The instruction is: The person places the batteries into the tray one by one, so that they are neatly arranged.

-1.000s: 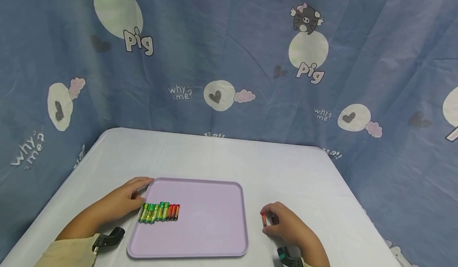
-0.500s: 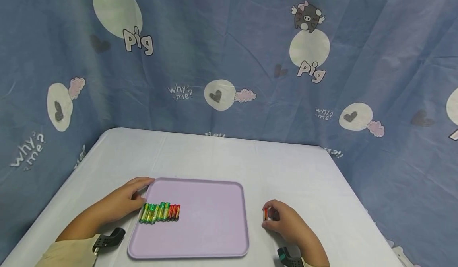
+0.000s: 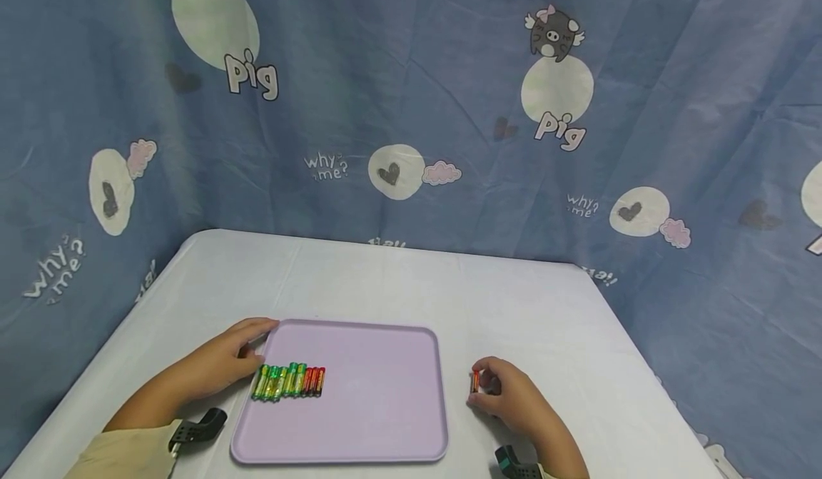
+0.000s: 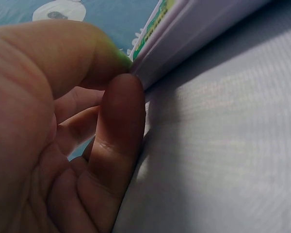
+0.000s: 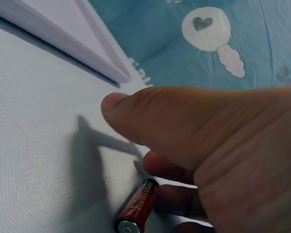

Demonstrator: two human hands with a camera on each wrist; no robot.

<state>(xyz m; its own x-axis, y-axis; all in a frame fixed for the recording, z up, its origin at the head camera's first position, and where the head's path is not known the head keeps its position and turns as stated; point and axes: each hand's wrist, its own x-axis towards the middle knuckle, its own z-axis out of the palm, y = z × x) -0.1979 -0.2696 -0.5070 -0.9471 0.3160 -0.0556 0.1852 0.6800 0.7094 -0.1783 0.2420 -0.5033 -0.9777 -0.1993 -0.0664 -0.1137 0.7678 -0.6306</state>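
A lilac tray (image 3: 379,400) lies on the white cloth. On its left side several green-and-gold batteries (image 3: 277,382) and several red-and-black batteries (image 3: 313,381) lie side by side in one row. My left hand (image 3: 221,361) touches the tray's left rim, index finger at the far corner and thumb lower down. To the right of the tray, my right hand (image 3: 514,397) pinches a red-and-black battery (image 3: 475,381) between thumb and index finger. In the right wrist view a red battery (image 5: 139,206) shows beside the curled fingers; I cannot tell whether it is the same one.
A white cloth (image 3: 385,279) covers the table, which ends at a blue curtain (image 3: 411,93) printed with pigs, hearts and clouds. Black wrist straps (image 3: 199,427) sit on both forearms.
My right hand has shifted slightly away from me, and the battery at its fingertips has gone from slightly slanted to nearly straight. The left hand, tray and row of batteries keep their places.
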